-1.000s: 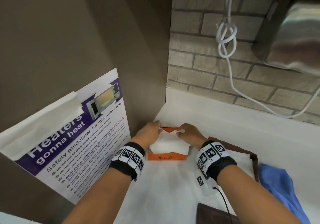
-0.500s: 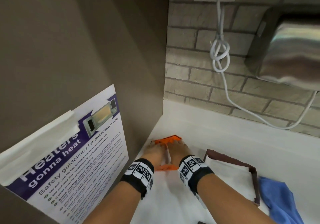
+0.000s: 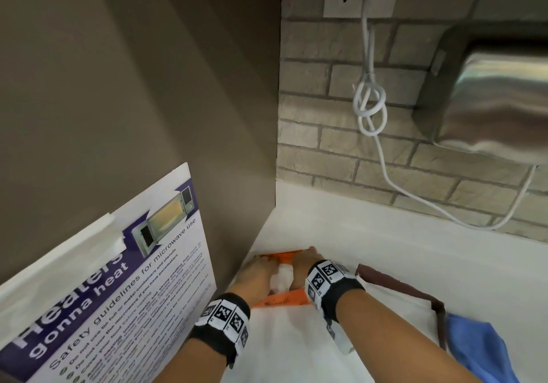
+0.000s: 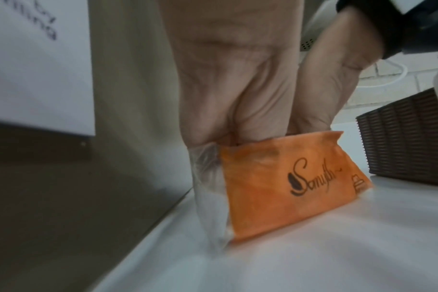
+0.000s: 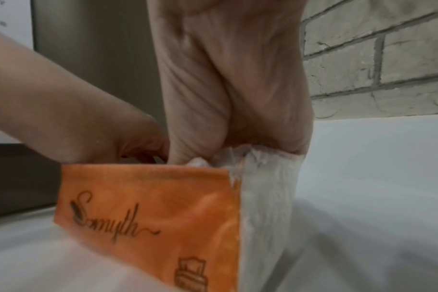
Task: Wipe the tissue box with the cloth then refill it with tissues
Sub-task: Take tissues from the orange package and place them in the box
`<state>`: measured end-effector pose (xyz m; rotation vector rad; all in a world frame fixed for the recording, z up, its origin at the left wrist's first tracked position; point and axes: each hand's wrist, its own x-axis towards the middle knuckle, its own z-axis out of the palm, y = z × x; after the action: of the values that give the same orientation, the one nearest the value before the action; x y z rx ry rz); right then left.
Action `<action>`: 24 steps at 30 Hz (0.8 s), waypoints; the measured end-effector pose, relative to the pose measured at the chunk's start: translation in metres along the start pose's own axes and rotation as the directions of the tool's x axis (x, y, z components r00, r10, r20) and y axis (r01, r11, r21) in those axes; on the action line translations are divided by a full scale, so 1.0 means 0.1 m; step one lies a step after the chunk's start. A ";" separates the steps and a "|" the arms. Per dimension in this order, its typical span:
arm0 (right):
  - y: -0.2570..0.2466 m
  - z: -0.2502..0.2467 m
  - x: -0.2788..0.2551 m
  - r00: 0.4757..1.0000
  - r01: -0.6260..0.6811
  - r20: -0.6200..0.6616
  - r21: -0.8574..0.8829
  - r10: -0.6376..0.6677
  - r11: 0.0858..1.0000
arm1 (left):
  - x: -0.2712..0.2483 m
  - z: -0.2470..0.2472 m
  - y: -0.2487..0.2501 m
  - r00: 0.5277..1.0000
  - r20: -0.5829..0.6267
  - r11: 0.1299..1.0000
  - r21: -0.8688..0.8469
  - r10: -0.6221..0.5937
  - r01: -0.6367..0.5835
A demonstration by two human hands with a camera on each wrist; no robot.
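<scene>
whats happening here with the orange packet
A person has both hands in an orange tissue packet on a white counter in the corner. The left hand and right hand reach into its open top, around the white tissues. A brown wicker tissue box and a blue cloth lie to the right.

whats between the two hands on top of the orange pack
A white wad of tissues sits between the left hand and right hand, seen in the head view.
</scene>
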<state>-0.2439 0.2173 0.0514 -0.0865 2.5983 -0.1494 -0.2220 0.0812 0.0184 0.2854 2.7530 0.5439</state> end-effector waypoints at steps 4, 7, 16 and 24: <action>0.17 -0.11 -0.17 0.981 0.185 -0.005 0.343 -0.195 0.921 | -0.13 -0.15 -0.01 0.998 -0.024 0.984 -0.166 0.058 -0.061; 0.27 -0.24 -0.29 0.972 0.221 -0.066 0.588 -0.225 0.778 | -0.18 -0.28 -0.05 0.998 -0.057 0.961 -0.276 0.022 -0.037; 0.48 -0.29 -0.49 0.946 0.290 -0.251 0.940 -0.207 0.182 | -0.28 -0.67 0.02 0.979 -0.200 0.786 -0.612 -0.042 -0.091; 0.54 -0.33 -0.57 0.944 0.270 -0.254 0.962 -0.211 0.051 | -0.38 -0.75 0.12 0.965 -0.226 0.464 -0.874 -0.135 -0.140</action>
<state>-0.2136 0.2789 0.1016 -0.0114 1.8634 -2.0531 -0.2109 0.0571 0.0988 -0.0672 2.2333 2.0392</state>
